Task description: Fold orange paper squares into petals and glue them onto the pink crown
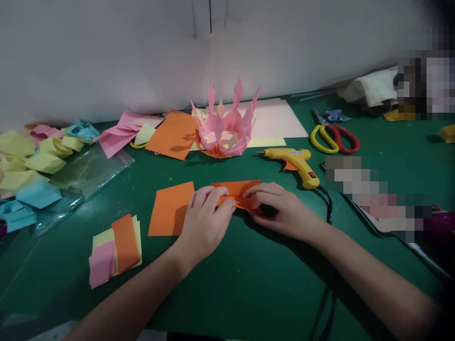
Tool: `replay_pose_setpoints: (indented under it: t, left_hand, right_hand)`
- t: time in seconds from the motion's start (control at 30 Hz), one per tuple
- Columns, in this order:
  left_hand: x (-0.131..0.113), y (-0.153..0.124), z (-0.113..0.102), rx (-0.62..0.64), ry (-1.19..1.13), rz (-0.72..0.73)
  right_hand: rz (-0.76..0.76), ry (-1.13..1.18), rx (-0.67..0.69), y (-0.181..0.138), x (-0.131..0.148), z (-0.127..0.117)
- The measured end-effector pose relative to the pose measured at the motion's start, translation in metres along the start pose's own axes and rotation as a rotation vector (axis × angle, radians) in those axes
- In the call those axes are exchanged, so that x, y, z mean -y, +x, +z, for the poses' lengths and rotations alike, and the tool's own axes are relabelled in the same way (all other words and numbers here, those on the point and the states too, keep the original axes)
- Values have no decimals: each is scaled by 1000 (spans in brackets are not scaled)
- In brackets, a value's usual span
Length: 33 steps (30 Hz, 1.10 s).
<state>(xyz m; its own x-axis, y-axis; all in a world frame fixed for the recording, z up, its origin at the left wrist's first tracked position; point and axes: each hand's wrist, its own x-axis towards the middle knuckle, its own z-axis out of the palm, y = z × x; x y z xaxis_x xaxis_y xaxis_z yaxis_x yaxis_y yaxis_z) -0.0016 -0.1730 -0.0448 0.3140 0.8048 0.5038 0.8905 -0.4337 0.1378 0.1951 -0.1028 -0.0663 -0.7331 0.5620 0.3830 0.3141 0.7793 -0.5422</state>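
Both my hands grip one sheet of orange paper (234, 188), partly folded, on the green table. My left hand (209, 215) closes over its left part, fingers bent on the near edge. My right hand (275, 206) pinches its right end between thumb and fingers. The fingers hide much of the fold. Partly under my left hand lies a flat orange square (167, 210). Behind the hands stands a pink folded-paper crown (227, 128) with upright points and an orange piece at its front base.
A yellow glue gun (293, 158) with a black cord lies right of the crown, near red-and-yellow scissors (334, 137). At front left is a pile of small paper pieces (113, 246). Folded yellow and blue papers (39, 161) and a clear plastic bag (95, 184) lie at left.
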Motion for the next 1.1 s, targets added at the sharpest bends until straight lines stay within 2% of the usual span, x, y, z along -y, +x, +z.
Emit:
replay_pose_setpoints:
  t: [0.13,0.2,0.5,0.73,0.9,1.0,1.1]
  left_hand:
    - [4,-2,2,258,-85,24]
    - [5,-2,4,318,-75,13]
    - [1,-4,5,285,0,-2]
    - [-1,-10,9,171,2,15]
    - [-3,-11,11,76,91,133]
    - [-9,-14,12,103,132,166]
    - [-17,-19,13,166,182,121]
  right_hand:
    - [8,-13,108,0,-4,-8]
    - [43,-3,150,0,-3,-11]
    - [102,30,121,0,-1,-15]
    - [173,16,76,0,0,-11]
    - [130,11,30,0,-3,-5]
    - [102,18,20,1,-2,-4]
    - [96,8,17,2,-1,-3]
